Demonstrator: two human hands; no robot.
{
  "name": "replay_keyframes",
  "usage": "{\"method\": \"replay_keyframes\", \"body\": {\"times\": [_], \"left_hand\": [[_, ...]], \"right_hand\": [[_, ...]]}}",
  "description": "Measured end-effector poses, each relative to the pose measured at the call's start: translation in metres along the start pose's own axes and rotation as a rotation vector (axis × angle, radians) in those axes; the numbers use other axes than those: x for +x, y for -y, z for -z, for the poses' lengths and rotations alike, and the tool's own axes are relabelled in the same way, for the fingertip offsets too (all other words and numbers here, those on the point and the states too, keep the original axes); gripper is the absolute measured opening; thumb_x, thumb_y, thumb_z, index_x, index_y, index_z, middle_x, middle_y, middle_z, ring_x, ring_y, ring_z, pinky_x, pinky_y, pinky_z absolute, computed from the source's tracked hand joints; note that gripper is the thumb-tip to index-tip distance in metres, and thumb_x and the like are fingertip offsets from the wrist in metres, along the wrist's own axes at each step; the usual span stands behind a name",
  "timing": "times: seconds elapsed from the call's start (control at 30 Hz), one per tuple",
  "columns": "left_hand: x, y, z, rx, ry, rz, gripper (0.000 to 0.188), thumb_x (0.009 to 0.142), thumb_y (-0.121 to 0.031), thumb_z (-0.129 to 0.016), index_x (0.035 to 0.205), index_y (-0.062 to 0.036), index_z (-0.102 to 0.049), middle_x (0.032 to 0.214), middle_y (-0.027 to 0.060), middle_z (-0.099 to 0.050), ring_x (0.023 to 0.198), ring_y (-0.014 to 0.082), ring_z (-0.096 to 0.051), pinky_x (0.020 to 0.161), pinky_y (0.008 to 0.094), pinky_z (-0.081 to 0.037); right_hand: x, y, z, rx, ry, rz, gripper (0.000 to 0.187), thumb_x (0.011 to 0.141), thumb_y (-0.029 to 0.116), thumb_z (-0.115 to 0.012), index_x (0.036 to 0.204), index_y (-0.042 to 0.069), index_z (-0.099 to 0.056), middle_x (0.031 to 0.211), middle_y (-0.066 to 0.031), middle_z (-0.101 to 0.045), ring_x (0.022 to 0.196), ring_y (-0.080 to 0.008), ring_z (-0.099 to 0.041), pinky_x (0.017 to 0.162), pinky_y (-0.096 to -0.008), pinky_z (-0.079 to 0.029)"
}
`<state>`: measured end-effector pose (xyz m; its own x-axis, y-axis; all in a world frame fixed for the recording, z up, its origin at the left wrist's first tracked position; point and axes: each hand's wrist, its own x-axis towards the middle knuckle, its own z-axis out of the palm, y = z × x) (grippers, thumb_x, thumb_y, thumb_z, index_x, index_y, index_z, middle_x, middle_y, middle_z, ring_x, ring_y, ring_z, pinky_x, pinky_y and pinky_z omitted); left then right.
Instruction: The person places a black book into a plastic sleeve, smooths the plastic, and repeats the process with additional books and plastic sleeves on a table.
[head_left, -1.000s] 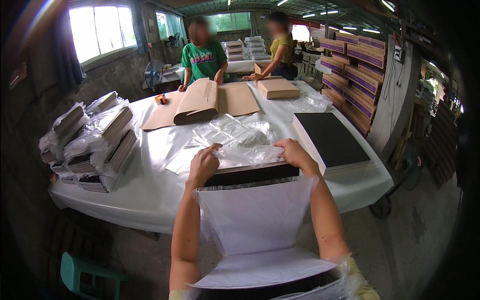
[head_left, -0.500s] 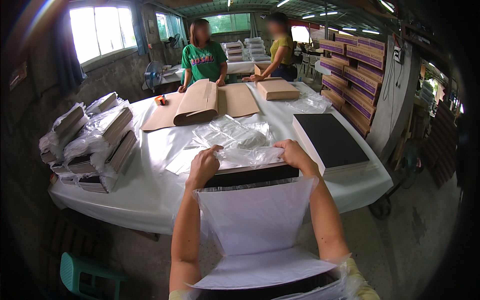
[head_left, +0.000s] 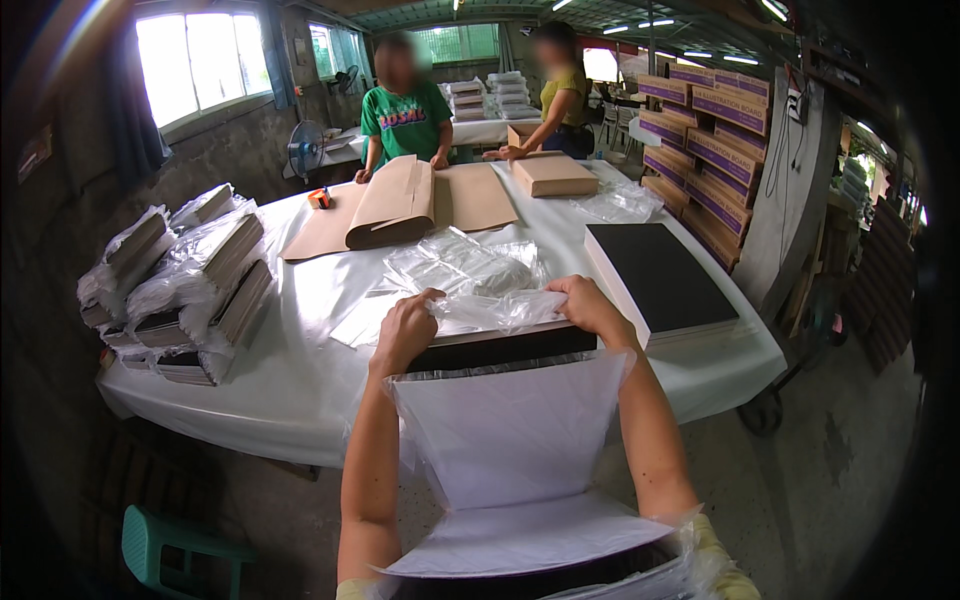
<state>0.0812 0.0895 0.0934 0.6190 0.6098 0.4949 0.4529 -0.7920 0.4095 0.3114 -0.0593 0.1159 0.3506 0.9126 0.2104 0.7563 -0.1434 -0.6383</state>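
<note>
My left hand (head_left: pixel 406 325) and my right hand (head_left: pixel 590 304) are closed on the two far corners of a clear plastic bag (head_left: pixel 500 308). Black boards (head_left: pixel 500 352) show beneath the plastic, between my forearms. White sheets (head_left: pixel 515 430) in plastic stand nearer to me, tilted, with more wrapped boards at the lower edge. Just beyond my hands lies a crumpled heap of clear plastic bags (head_left: pixel 460 262) on the table. To the right of my right hand rests a thick stack of boards with a black top (head_left: pixel 660 278).
Plastic-wrapped board bundles (head_left: pixel 190 275) are piled on the table's left. Brown paper (head_left: pixel 395 205), an orange tape dispenser (head_left: pixel 320 199) and a brown parcel (head_left: pixel 555 176) lie farther back, by two people. Cartons (head_left: pixel 705 140) are stacked at right. A green stool (head_left: pixel 180 550) stands lower left.
My hands stay on the plastic with hardly any movement. The person in green across the table has turned their head; otherwise the scene looks the same.
</note>
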Motion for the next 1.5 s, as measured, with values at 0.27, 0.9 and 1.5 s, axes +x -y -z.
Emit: {"method": "replay_keyframes", "body": {"times": [0.27,0.9,1.5], "left_hand": [[-0.0006,-0.0026,0.0021,-0.020,0.034,0.028,0.039,0.065,-0.004,-0.042,0.099,-0.0120,-0.060,0.082,0.0213,-0.060,0.080,0.0362,-0.057,0.073,0.0411,-0.045],[-0.0012,-0.0029,0.0029,-0.009,0.029,0.046,0.038,0.066,-0.005,-0.042,0.099,-0.0122,-0.060,0.085,0.0206,-0.060,0.082,0.0354,-0.057,0.074,0.0409,-0.045],[0.0022,0.0006,-0.0004,0.011,0.024,0.017,0.041,0.063,-0.002,-0.041,0.099,-0.0115,-0.060,0.080,0.0215,-0.060,0.079,0.0370,-0.056,0.072,0.0420,-0.044]], "right_hand": [[0.0004,-0.0039,-0.0022,0.010,-0.003,-0.021,0.026,0.071,0.010,-0.060,0.096,0.003,-0.062,0.088,-0.0160,-0.064,0.083,-0.0262,-0.061,0.076,-0.0301,-0.045],[-0.0004,-0.0020,-0.0017,0.054,0.001,-0.021,0.024,0.070,0.008,-0.060,0.093,0.002,-0.062,0.083,-0.0133,-0.064,0.078,-0.0235,-0.061,0.073,-0.0295,-0.044],[0.0010,-0.0048,-0.0013,0.015,-0.020,-0.003,0.027,0.071,0.008,-0.058,0.098,0.004,-0.061,0.090,-0.0175,-0.063,0.086,-0.0279,-0.060,0.078,-0.0302,-0.044]]}}
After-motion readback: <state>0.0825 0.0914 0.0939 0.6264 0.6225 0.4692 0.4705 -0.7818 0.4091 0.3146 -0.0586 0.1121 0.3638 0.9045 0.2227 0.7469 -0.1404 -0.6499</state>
